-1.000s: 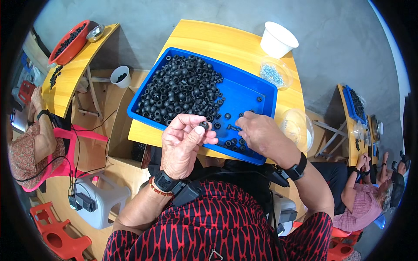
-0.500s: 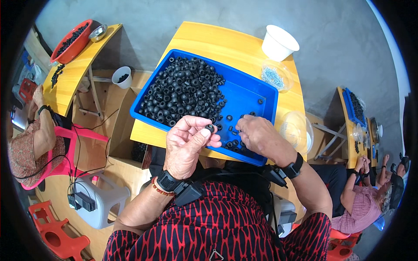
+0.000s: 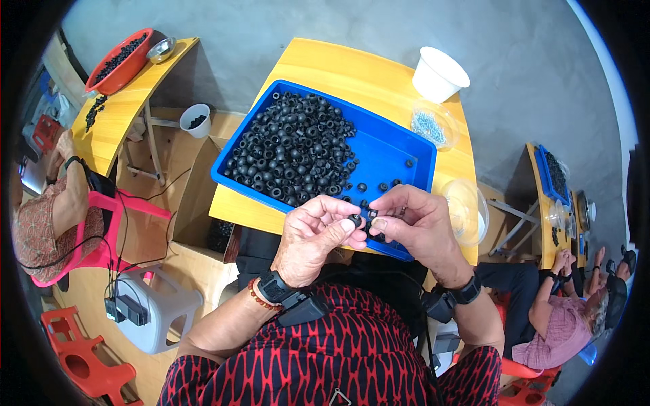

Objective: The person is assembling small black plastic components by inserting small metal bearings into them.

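Observation:
My left hand (image 3: 315, 233) pinches a small black rubber ring (image 3: 355, 220) between thumb and fingers, just over the near edge of a blue tray (image 3: 386, 152). My right hand (image 3: 418, 227) sits right beside it, fingertips closed on a small piece I cannot make out, almost touching the ring. The tray rests on a yellow table (image 3: 338, 68) and holds a heap of black rubber rings (image 3: 291, 149) on its left side, with several loose ones near my hands.
A white cup (image 3: 440, 73) and a clear bowl of small metal parts (image 3: 432, 125) stand beyond the tray; another clear bowl (image 3: 467, 210) sits at the right. A cardboard box (image 3: 196, 196) lies on the floor at left. Other people sit at neighbouring tables on both sides.
My right hand has lifted off the tray floor and come toward my left hand; both hands now meet at the black ring over the tray's near edge.

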A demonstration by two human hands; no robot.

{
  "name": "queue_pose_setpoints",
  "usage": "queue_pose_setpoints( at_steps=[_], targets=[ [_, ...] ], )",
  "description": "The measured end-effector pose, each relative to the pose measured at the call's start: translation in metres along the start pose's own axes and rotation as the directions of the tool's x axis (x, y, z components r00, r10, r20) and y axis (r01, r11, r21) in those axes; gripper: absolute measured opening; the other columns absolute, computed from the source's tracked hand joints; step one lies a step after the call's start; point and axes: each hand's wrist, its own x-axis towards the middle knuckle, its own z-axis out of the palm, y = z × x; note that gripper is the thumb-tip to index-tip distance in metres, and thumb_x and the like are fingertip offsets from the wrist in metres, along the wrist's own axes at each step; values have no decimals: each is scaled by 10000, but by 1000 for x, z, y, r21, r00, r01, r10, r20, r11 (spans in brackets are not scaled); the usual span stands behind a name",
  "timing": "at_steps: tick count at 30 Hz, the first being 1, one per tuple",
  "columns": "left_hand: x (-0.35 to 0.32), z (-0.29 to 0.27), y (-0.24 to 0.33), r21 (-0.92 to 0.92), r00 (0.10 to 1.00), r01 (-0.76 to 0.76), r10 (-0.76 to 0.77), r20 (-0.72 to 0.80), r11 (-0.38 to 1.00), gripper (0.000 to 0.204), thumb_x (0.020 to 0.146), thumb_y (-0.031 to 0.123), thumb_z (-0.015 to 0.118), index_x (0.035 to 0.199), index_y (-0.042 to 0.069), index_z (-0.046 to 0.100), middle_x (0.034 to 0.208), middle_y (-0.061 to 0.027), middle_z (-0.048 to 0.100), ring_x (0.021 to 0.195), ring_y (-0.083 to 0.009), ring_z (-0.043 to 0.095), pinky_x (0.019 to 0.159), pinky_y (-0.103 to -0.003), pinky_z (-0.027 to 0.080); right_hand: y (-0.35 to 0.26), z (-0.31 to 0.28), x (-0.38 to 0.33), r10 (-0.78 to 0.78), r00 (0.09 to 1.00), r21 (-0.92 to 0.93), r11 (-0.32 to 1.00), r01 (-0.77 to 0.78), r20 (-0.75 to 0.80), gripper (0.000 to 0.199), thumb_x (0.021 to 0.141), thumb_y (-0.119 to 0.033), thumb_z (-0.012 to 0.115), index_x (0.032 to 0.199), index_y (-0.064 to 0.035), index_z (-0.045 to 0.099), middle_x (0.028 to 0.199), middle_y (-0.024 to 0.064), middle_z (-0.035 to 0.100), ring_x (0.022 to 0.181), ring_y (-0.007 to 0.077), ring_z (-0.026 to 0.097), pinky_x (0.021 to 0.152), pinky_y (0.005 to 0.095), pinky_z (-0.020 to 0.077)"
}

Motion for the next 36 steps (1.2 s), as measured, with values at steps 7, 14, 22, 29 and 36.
queue_pose_setpoints(
  at_steps=[7,14,22,29,36],
  targets=[
    [-3,2,-2,17,1000,12,-12,-14,1000,182,954,36,634,1130,-4,613,995,-137,705,847,-203,721,796,-327,611,10,13,6,-212,975,-13,977,212,-61,161,864,55,680,1011,-10,684,932,15,674,851,53,641,768,230,543],
    [-3,1,1,62,1000,26,-25,-19,998,185,944,38,652,1121,-14,635,994,-135,709,828,-189,719,776,-304,604,6,14,1,-305,952,-174,940,294,-40,117,854,30,686,966,-3,702,909,44,673,826,81,648,739,241,539],
    [-3,1,1,95,1000,14,-13,-12,995,174,935,36,663,1100,-18,653,989,-137,713,797,-180,713,759,-299,600,12,13,-3,-272,959,-145,955,260,-72,119,856,15,686,973,5,707,898,63,676,801,106,655,700,244,534],
    [-3,0,0,90,1000,14,-13,-13,996,175,930,18,661,1101,-22,658,1004,-143,715,788,-180,714,747,-298,603,9,14,-5,-251,961,-208,952,224,-113,108,850,4,701,957,-3,716,880,64,691,791,117,658,690,252,520],
    [-4,3,1,78,997,46,-42,-59,996,166,932,3,652,1095,-30,656,979,-142,717,769,-178,714,735,-300,608,16,17,-5,-312,940,-240,931,275,-134,122,834,27,699,949,-6,717,865,85,699,797,170,672,707,277,521]
  ],
)
